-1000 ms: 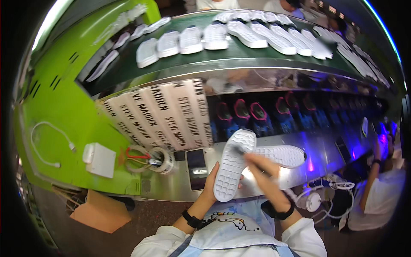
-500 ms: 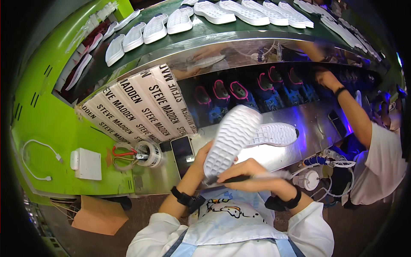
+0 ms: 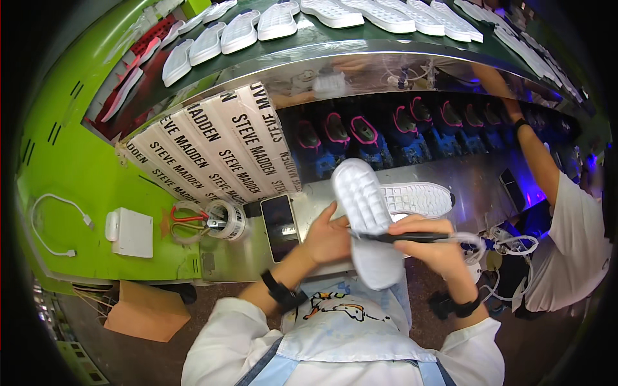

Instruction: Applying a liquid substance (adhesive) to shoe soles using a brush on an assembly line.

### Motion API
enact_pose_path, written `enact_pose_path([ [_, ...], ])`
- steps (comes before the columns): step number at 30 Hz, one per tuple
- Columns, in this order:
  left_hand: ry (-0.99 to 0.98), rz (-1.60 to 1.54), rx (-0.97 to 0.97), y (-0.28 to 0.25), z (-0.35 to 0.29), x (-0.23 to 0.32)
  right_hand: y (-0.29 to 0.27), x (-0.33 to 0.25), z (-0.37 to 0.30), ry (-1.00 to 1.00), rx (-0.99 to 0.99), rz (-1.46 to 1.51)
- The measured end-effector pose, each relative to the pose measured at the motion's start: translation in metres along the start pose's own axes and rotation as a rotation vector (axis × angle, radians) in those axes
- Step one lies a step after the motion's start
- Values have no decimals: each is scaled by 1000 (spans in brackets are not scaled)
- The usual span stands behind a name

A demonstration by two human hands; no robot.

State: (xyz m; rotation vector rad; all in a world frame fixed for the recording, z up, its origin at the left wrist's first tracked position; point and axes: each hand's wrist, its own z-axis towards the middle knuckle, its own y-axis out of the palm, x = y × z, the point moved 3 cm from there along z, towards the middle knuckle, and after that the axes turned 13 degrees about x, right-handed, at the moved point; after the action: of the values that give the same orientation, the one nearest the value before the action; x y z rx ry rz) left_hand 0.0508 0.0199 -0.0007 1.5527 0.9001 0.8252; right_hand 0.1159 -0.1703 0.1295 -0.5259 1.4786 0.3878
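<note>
A white shoe sole [image 3: 360, 193] is held up before me at the middle, long side nearly upright and its lower end blurred. My right hand [image 3: 430, 248] is closed around a black pen-shaped tool [image 3: 412, 237] with a pale cable or hose. The tool crosses in front of the sole, and my right fingertips are at the sole's right edge. At its left edge is my left hand [image 3: 327, 239], thumb spread away; some of its fingertips may be behind the sole. Behind, a second white sole [image 3: 418, 198] lies on the metal bench [image 3: 309, 199].
White soles [image 3: 277, 20] line the green upper shelf. Under it stand dark shoe uppers with pink rims [image 3: 365, 130]. On the left are a printed carton [image 3: 212, 151], a tape roll with scissors [image 3: 225, 219], a phone [image 3: 279, 226] and a white box [image 3: 133, 231]. A co-worker's arm [image 3: 537, 154] reaches in at right.
The sole has turned from its wavy tread face and tilted the other way. My left thumb has come away from it. My right hand has moved right and up with the black tool.
</note>
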Motion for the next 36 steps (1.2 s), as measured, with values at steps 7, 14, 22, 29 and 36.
enact_pose_path([
  [7,290,-148,155,8,6,-37,46,22,9,-578,355,-435],
  [14,403,-81,87,17,9,-10,68,16,-3,-380,-25,-129],
  [22,249,182,52,31,10,23,60,16,6,181,-404,1],
  [29,-104,443,477,48,10,21,47,-4,14,-231,-435,-103],
  [36,177,957,554,110,0,6,34,-18,5,-354,-302,-39],
])
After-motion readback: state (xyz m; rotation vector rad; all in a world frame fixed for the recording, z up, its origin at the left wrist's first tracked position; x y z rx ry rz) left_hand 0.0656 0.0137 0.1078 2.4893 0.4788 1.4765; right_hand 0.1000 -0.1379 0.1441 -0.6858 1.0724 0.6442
